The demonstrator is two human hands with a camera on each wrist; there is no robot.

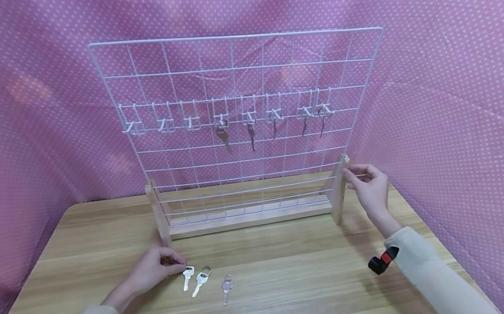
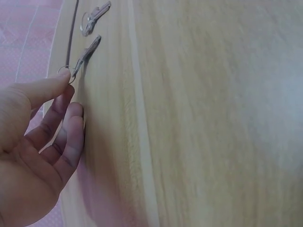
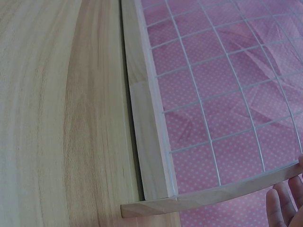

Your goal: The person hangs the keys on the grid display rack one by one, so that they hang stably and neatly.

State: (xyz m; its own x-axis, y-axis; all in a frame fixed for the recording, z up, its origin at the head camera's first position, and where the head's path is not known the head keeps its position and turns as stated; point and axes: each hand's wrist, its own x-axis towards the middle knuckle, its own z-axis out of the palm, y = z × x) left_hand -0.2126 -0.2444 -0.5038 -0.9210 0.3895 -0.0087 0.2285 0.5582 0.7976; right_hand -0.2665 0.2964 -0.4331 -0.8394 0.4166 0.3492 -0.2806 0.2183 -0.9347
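Between thumb and index finger, my left hand (image 1: pixel 157 267) pinches the ring of a silver key (image 2: pixel 86 56), whose blade points away from the fingers. Beside it on the table lie a second silver key (image 1: pixel 201 281) and a third key (image 1: pixel 227 289), each with a ring. On the right, my right hand (image 1: pixel 369 187) holds the upper part of the wooden side leg (image 1: pixel 338 192) of a white wire grid rack (image 1: pixel 243 161). In the right wrist view only some of its fingers (image 3: pixel 279 203) show, at that leg.
White hooks (image 1: pixel 165 125) line the grid in a row. Keys, among them a dark one (image 1: pixel 223 137), hang from the middle and right hooks; the left three hold none. A wooden crossbar (image 1: pixel 250 219) joins the legs on the table (image 1: pixel 287 306). Pink dotted cloth (image 1: pixel 470 87) surrounds it.
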